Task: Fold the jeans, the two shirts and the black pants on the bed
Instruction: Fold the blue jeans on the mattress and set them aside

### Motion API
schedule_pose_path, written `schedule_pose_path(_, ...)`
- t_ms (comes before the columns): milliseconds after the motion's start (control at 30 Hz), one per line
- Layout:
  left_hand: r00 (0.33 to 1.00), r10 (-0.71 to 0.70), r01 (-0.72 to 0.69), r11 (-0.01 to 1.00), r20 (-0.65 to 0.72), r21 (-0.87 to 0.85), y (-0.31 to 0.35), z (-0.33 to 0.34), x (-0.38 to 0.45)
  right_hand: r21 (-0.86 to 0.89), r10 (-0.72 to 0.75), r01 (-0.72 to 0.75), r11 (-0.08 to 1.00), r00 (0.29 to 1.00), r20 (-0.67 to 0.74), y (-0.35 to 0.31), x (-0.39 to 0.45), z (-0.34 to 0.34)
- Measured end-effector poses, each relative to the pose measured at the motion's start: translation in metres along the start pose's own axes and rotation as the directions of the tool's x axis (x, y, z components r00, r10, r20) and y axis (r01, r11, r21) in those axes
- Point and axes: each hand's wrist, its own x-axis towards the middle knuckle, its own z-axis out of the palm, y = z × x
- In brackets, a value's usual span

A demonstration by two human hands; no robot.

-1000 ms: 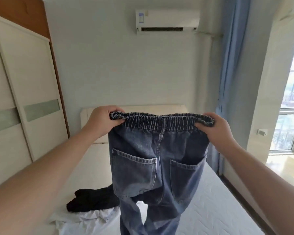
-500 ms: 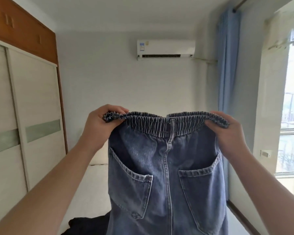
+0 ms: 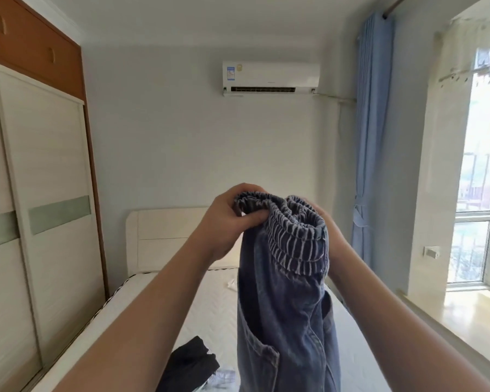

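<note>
Both hands are holding the jeans [image 3: 283,312] up over the bed [image 3: 210,312], the denim hanging in front of the mattress and hiding much of it. The left hand [image 3: 224,219] is curling its fingers [image 3: 252,219] round the gathered, ribbed elastic waistband, bunched into a soft roll. The right hand [image 3: 327,224] is sitting mostly behind that roll; it seems to be gripping the waistband too. The black pants [image 3: 191,363] are lying crumpled on the quilted white mattress, with a pale shirt [image 3: 224,376] just beside them. A wardrobe [image 3: 40,193] is standing on the left, a blue curtain [image 3: 372,137] hanging on the right.
</note>
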Motion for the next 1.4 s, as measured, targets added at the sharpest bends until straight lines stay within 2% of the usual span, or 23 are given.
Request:
schedule_pose_path(133,0.998,-0.061,0.06,0.997,0.028,0.04,-0.021,-0.004,-0.01,0.096,0.072,-0.077,0.992,0.996,0.051,0.01,-0.006,0.002)
schedule_pose_path(267,0.996,-0.09,0.091,0.994,-0.028,0.064,-0.038,0.004,-0.022,0.102,0.07,-0.071,0.992,0.997,0.01,0.02,-0.01,0.009)
schedule_pose_path(333,0.993,-0.118,0.12,0.99,-0.022,0.069,-0.049,0.008,-0.028,0.006,0.008,-0.008,1.0,0.999,-0.049,0.025,-0.008,0.01)
schedule_pose_path(433,0.975,-0.223,0.221,0.969,0.005,0.112,-0.062,0.01,-0.038,-0.288,-0.068,0.03,0.957,0.99,-0.121,0.032,-0.009,0.01)
schedule_pose_path(567,0.954,-0.299,0.301,0.95,-0.03,0.084,-0.07,0.015,-0.052,-0.339,-0.044,0.01,0.941,0.995,-0.094,0.036,-0.019,0.01)
schedule_pose_path(700,0.956,-0.278,0.289,0.947,-0.097,0.138,-0.075,0.016,-0.054,-0.324,0.063,-0.086,0.942,0.995,-0.08,0.031,-0.026,0.006)
schedule_pose_path(833,0.949,-0.173,0.265,0.89,-0.262,0.372,-0.076,0.016,-0.054,-0.367,0.121,-0.147,0.919,0.988,-0.095,0.03,-0.042,0.001)
schedule_pose_path(967,0.93,-0.053,0.245,0.828,-0.364,0.504,-0.073,0.015,-0.053,-0.035,0.304,-0.304,0.952,0.953,-0.007,0.049,-0.072,-0.012)
schedule_pose_path(1033,0.911,-0.034,0.268,0.805,-0.41,0.529,-0.073,0.016,-0.053,-0.161,0.29,-0.285,0.945,0.957,0.004,0.06,-0.084,-0.016)
schedule_pose_path(1100,0.902,-0.035,0.291,0.785,-0.43,0.547,-0.074,0.017,-0.053,-0.341,0.252,-0.25,0.906,0.967,-0.041,0.065,-0.089,-0.019)
schedule_pose_path(1167,0.898,-0.041,0.306,0.771,-0.437,0.558,-0.076,0.017,-0.054,-0.435,0.228,-0.267,0.86,0.964,-0.14,0.066,-0.087,-0.021)
schedule_pose_path(1333,0.926,-0.099,0.291,0.801,-0.365,0.523,-0.072,0.014,-0.062,-0.51,0.256,-0.389,0.767,0.915,-0.312,0.069,-0.077,-0.041)
schedule_pose_path(1400,0.946,-0.133,0.276,0.811,-0.297,0.516,-0.071,0.012,-0.068,-0.49,0.221,-0.383,0.783,0.908,-0.356,0.068,-0.076,-0.048)
